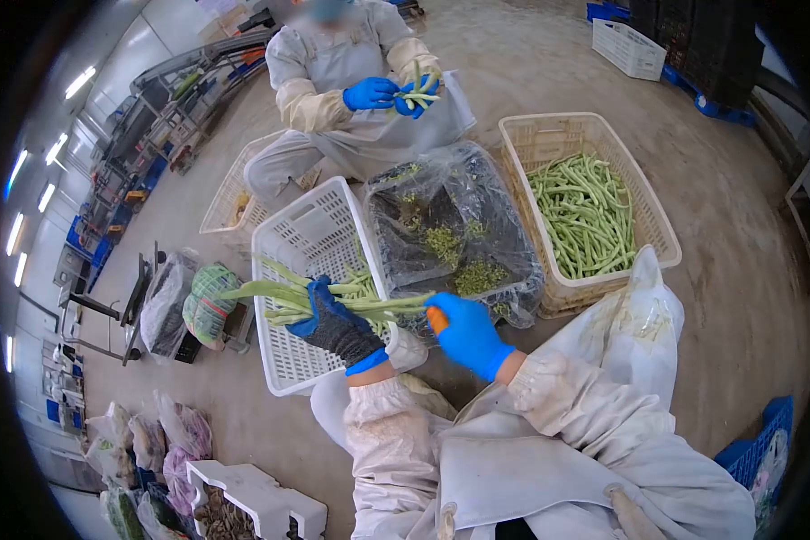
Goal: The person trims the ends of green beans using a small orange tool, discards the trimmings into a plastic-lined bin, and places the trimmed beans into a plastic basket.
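My left hand (337,324), in a dark knit glove over a blue one, is closed around a bunch of long green beans (283,292) held crosswise. My right hand (472,337), in a blue glove, meets the right ends of the bunch. It is closed on an orange-handled tool (436,320), whose blade or tip I cannot make out. Below the bunch stands a white slotted crate (274,360) with some beans (358,279) in it. Beside it, a crate lined with dark plastic (432,211) holds scattered green trimmings (479,277).
A cream crate (661,225) piled with green beans (585,216) stands to the right. Across from me a seated person (333,67) in blue gloves holds beans. Bagged produce (184,427) and a white foam box (274,504) lie at lower left, a blue crate (756,450) at lower right.
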A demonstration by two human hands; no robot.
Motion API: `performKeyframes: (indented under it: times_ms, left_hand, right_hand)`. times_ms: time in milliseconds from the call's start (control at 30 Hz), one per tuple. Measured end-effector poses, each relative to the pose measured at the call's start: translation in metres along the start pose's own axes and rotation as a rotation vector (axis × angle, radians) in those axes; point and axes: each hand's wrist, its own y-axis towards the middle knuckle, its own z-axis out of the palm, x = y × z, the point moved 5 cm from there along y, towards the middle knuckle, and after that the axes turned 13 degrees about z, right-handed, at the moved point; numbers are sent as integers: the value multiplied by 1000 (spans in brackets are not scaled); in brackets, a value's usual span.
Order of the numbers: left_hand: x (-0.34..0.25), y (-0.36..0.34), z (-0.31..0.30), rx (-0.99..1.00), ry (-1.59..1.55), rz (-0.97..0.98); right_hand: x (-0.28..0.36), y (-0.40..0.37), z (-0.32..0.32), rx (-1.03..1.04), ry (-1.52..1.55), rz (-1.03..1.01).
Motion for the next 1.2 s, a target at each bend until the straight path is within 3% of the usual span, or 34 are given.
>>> performKeyframes:
  times_ms: [67, 200, 267, 333, 400, 500, 567, 600, 667, 733, 800, 867, 933, 1133, 1200]
  left_hand:
    - [4, -7, 0, -35, -7, -69]
    - [23, -21, -6, -92, -54, -277]
    - [30, -21, -11, -62, -66, -282]
    - [47, -3, -26, -59, -50, -317]
    - [41, 22, -35, -78, -70, -400]
    - [33, 37, -37, -31, -86, -437]
    - [39, 31, -30, 6, -218, -595]
    - [36, 28, -31, 14, -213, -599]
    - [36, 17, -17, 94, -310, -646]
    - [39, 8, -12, 129, -362, -678]
    - [38, 4, -9, 272, -402, -716]
    - [39, 0, -7, 261, -401, -711]
    - [38, -2, -3, 224, -413, -690]
    - [42, -8, -4, 234, -381, -698]
    - [44, -9, -7, 226, -350, -694]
  right_hand:
    - [-18, 2, 2, 40, 584, 363]
    - [-25, 2, 1, -3, 743, 396]
    - [-21, 2, -14, -66, 356, 251]
    - [-42, 4, -42, -248, 258, 219]
    - [-96, 16, -67, -249, 633, 424]
    - [-95, 42, -104, -365, 670, 342]
    - [-52, 58, -108, -370, 129, -119]
    - [-50, 55, -101, -376, 131, -111]
    - [-30, 57, -70, -148, -193, -305]
    - [-12, 47, -52, 225, 226, 31]
    - [-1, 40, -40, 238, 185, 6]
    - [9, 35, -34, 249, 152, -24]
    - [10, 34, -27, 372, 187, 95]
    - [0, 38, -11, 364, 266, 166]
    - [0, 37, -11, 274, 97, 46]
